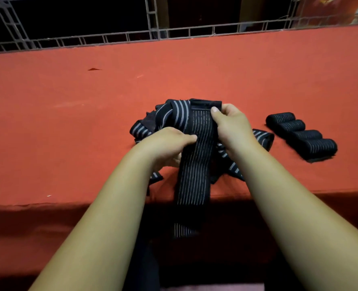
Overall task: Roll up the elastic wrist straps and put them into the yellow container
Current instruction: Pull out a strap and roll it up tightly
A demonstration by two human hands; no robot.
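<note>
**Hands at work on a wrist strap:** A person's two hands handle a black, thin-striped elastic wrist strap point(195, 164) at the near edge of a red-covered bench point(69, 122). The left hand point(169, 141) pinches the strap from its left side, thumb on top, with the fingers curled underneath and out of sight. The right hand point(230, 124) grips the strap's upper part, thumb pressed just below its dark fastening end, and its fingers are hidden behind the fabric.

The strap runs down from the hands, over the bench's front edge and into deep shadow. Its lower end there is hard to make out.

Beneath and behind the hands lies a tangle of loose straps point(167, 114) with broader grey stripes. The hands cover much of it, so how many lie there cannot be told. One loose end shows on the bench just to the right of the right hand.

Further right, apart from the tangle, four rolled straps point(308, 136) lie side by side, touching, in a diagonal row. A metal lattice frame point(153, 32) runs along the bench's far edge, with darkness behind it.
</note>
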